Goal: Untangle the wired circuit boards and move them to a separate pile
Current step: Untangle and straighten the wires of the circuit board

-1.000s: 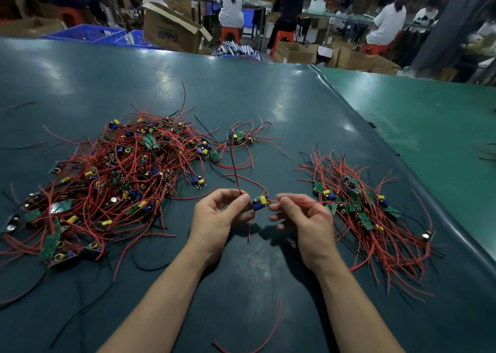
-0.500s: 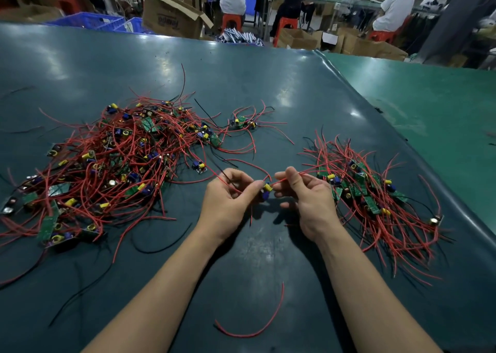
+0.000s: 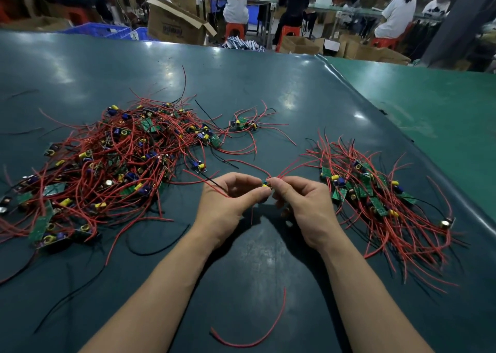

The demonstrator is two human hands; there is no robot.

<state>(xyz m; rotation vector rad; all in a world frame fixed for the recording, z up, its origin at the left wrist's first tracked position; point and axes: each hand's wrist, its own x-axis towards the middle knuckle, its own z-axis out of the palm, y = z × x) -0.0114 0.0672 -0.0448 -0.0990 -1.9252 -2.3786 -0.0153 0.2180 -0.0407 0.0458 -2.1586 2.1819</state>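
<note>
Lying nearest me by the desk's (image 3: pixel 268 258) near edge is one loose red wire (image 3: pixel 257 334). Mid-desk, my two hands meet: my left hand (image 3: pixel 228 199) and right hand (image 3: pixel 303 202) both pinch one small circuit board (image 3: pixel 265 185), green with a yellow part, red wires fanning upward. Two piles flank them: the big tangled pile (image 3: pixel 107 165) towards the left edge, the sorted pile (image 3: pixel 381 199) towards the right.

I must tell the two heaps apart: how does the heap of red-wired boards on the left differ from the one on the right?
The left heap of red-wired green boards is larger and more knotted; the right heap of red-wired green boards is smaller, its wires fanned more in line. Loose black wires stray around the left heap; fewer show at the right. Both lie on the dark green table.
</note>
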